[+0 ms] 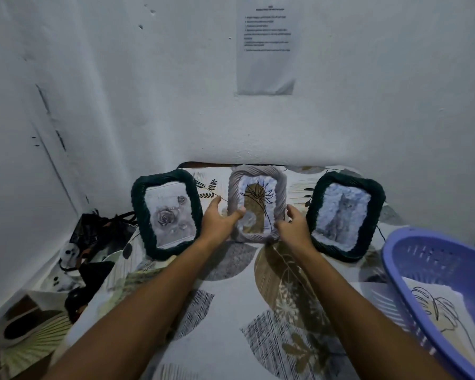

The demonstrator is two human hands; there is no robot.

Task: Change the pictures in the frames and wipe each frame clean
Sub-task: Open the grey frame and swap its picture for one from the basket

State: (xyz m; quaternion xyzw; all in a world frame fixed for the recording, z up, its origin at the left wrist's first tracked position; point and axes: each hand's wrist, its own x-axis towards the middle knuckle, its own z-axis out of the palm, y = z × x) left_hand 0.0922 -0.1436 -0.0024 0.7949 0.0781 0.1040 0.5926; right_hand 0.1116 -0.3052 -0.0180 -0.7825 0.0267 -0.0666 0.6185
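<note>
Three frames stand in a row at mid frame, leaning toward the wall. Left of centre: dark green frame (166, 213) with a rose picture, not touched. Left hand (219, 219) is spread, thumb tip just at the left rim of the grey frame (257, 204); contact not certain. The grey frame stands upright at centre, long axis vertical, straight ahead of both hands and between them. Right hand (292, 224) has loosely curled fingers at the frame's lower right corner; can't tell if it grips. Both hands about equally near. Right of centre: second green frame (344, 215) with a cat picture. Lower right: purple basket (395, 259) holding a leaf print.

Likely step: lifting the grey frame from both sides.
</note>
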